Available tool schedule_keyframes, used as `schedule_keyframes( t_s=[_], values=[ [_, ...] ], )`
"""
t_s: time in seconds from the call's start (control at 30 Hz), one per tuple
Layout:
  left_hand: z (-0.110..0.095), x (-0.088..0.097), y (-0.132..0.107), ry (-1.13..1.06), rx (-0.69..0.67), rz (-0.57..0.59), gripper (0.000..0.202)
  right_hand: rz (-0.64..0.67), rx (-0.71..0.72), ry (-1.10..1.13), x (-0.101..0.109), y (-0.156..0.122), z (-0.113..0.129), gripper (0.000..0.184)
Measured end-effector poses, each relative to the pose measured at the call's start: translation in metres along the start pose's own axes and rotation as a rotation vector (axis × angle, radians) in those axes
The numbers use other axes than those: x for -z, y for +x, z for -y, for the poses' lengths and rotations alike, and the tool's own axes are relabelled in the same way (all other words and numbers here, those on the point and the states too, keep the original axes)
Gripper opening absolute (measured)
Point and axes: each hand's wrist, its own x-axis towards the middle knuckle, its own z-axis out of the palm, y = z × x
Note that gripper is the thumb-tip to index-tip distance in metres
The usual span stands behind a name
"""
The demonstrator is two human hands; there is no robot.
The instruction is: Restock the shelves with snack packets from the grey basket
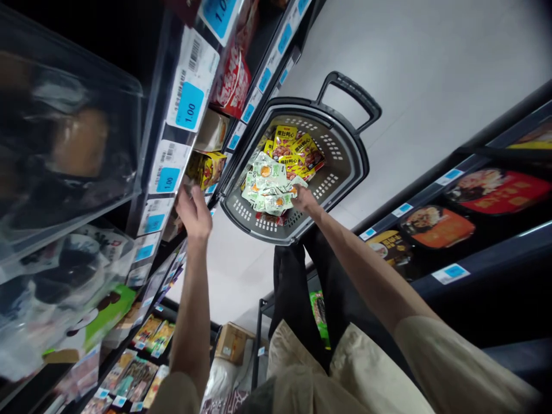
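My right hand point(304, 198) reaches into a grey shopping basket point(345, 167), its fingers closed on the edge of a pale green snack packet point(287, 190). More pale green packets point(265, 169) with an orange round picture lie under and beside it. Behind them in the basket are several yellow snack packets point(297, 152). My left hand point(194, 213) is at the shelf edge on the left, close to a yellow box of packets point(209, 168). Its thumb and fingers look apart, with nothing visible between them; some fingertips are hidden by the shelf.
Price tags point(166, 175) line the left shelf, where a red package point(233, 80) stands further up. Clear plastic bins point(77, 126) jut out at far left. Another shelf on the right holds packaged meals point(437, 227). A cardboard box point(233, 343) sits below, and pale floor point(414, 63) shows beyond the basket.
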Motion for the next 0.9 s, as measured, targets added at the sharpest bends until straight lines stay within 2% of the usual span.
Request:
schedule_keyframes(
  t_s=[0.03,0.13,0.2,0.3,0.37,0.4,0.43,0.5,0.6,0.67,0.73,0.83,0.9],
  values=[
    [0.001,-0.012,-0.022,0.032,-0.084,-0.153,0.050,0.005,-0.005,-0.030,-0.005,0.008,-0.007,0.076],
    [0.009,-0.059,-0.104,0.023,-0.200,-0.225,0.042,0.000,-0.014,-0.107,-0.025,0.033,-0.024,0.082],
    [0.015,-0.093,-0.163,0.041,-0.155,-0.156,0.045,0.010,-0.011,-0.174,-0.041,0.050,-0.034,0.081],
    [0.016,-0.138,-0.234,0.024,-0.056,0.100,0.031,-0.017,-0.022,-0.268,-0.064,0.067,-0.047,0.074],
    [0.017,-0.164,-0.256,-0.056,0.036,0.187,0.029,-0.032,-0.035,-0.322,-0.074,0.072,-0.053,0.066],
    [0.019,-0.175,-0.258,-0.088,0.061,0.213,0.029,-0.017,-0.034,-0.336,-0.078,0.072,-0.055,0.061],
    [0.023,-0.186,-0.255,-0.107,0.070,0.229,0.029,0.017,-0.025,-0.340,-0.079,0.071,-0.056,0.055],
    [0.035,-0.205,-0.234,-0.107,0.062,0.229,0.029,0.100,0.011,-0.326,-0.079,0.066,-0.055,0.041],
    [0.063,-0.221,-0.177,-0.036,0.137,0.196,0.030,0.131,0.108,-0.295,-0.069,0.050,-0.050,0.025],
    [0.081,-0.221,-0.137,0.088,0.332,0.256,0.030,0.063,0.178,-0.212,-0.056,0.037,-0.049,0.019],
    [0.096,-0.216,-0.103,0.239,0.531,0.421,0.030,-0.021,0.203,-0.077,-0.039,0.028,-0.051,0.012],
    [0.108,-0.206,-0.068,0.318,0.573,0.500,0.030,-0.103,0.204,0.125,-0.007,0.022,-0.064,0.007],
    [0.111,-0.200,-0.054,0.344,0.545,0.492,0.034,-0.179,0.221,0.246,0.014,0.023,-0.076,0.010]
  ],
)
